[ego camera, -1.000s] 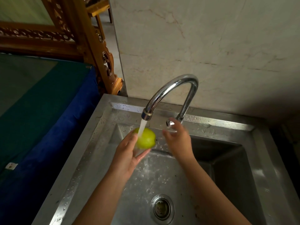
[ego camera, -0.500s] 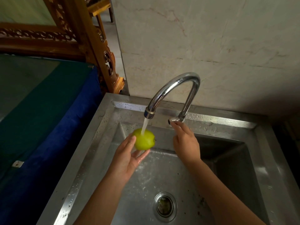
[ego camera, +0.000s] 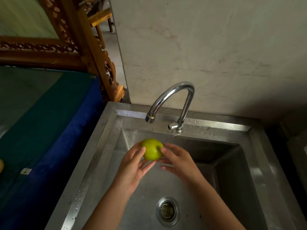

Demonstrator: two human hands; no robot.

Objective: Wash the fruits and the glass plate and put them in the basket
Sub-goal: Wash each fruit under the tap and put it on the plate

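Observation:
A wet green apple is held over the steel sink, below the tap spout. My left hand cups it from the left and below, thumb on its side. My right hand touches its right side with the fingertips. No water runs from the chrome tap. The glass plate and the basket are out of view.
The drain lies in the sink's floor below my hands. The tap handle sits at the back rim. A table under green and blue cloth stands to the left, with a yellow fruit at the frame's left edge. A marble wall rises behind.
The water stream has stopped. My right hand left the tap handle and came down onto the apple. The apple sits slightly lower under the spout.

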